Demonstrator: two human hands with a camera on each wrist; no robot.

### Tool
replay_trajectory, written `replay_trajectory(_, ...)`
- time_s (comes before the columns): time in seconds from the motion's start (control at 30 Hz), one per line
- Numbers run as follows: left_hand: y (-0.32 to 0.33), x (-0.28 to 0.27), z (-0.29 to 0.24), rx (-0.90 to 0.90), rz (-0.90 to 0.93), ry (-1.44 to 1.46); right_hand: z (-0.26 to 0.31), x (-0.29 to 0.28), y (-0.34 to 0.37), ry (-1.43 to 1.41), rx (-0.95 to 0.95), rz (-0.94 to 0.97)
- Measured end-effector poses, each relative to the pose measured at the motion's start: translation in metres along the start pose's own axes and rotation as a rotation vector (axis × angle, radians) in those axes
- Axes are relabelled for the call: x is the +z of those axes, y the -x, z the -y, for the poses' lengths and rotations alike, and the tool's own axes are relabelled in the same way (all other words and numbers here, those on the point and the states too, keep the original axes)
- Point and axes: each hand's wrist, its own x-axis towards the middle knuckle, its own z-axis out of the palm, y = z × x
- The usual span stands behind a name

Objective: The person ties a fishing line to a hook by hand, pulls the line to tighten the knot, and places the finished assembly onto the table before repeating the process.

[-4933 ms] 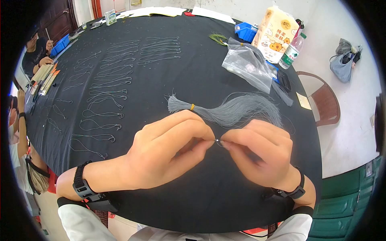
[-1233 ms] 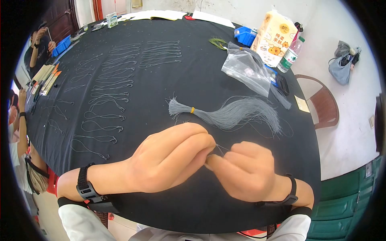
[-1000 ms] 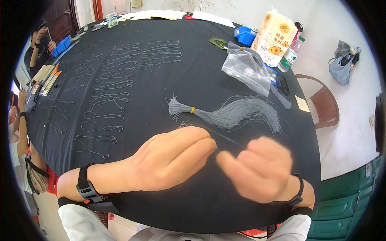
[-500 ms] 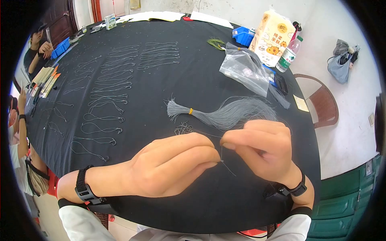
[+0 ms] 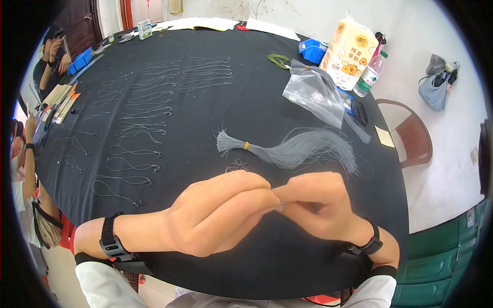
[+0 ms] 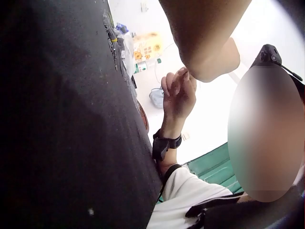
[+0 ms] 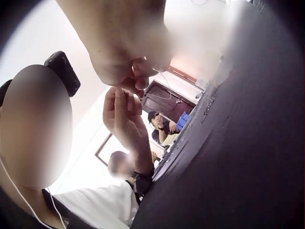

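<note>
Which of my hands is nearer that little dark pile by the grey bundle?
Left. From the head view, your left hand is just this side of the pile; your right hand is farther off, to its right.

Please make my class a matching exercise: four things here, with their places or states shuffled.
1. Wavy bundle of thin grey strands
2. Clear plastic bottle with green cap
3. Small heap of thin dark pieces
4. Curved brown chair back

A. Past the black-clothed table, on the right
B. Between the person's left hand and the bundle
C. Bound with a yellow band
D. Beside the tall yellow-and-white printed pack

Pairs: 1-C, 2-D, 3-B, 4-A
</note>
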Motion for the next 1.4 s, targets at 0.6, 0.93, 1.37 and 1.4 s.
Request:
replay_trajectory(0.6,0.007,0.006,0.007,0.157,0.003,-0.027,0.015,-0.007,0.000,0.486,-0.251,-0.229)
replay_trajectory(0.93,0.003,0.002,-0.001,0.033,-0.020,0.022,0.008,0.006,0.003,0.202,-0.141,-0.031)
replay_trajectory(1.37,0.007,0.007,0.003,0.136,-0.006,-0.020,0.021,-0.009,0.001,0.586,-0.307,-0.217)
replay_trajectory(1.4,0.006,0.006,0.002,0.128,0.000,-0.008,0.017,-0.007,0.000,0.497,-0.263,-0.237)
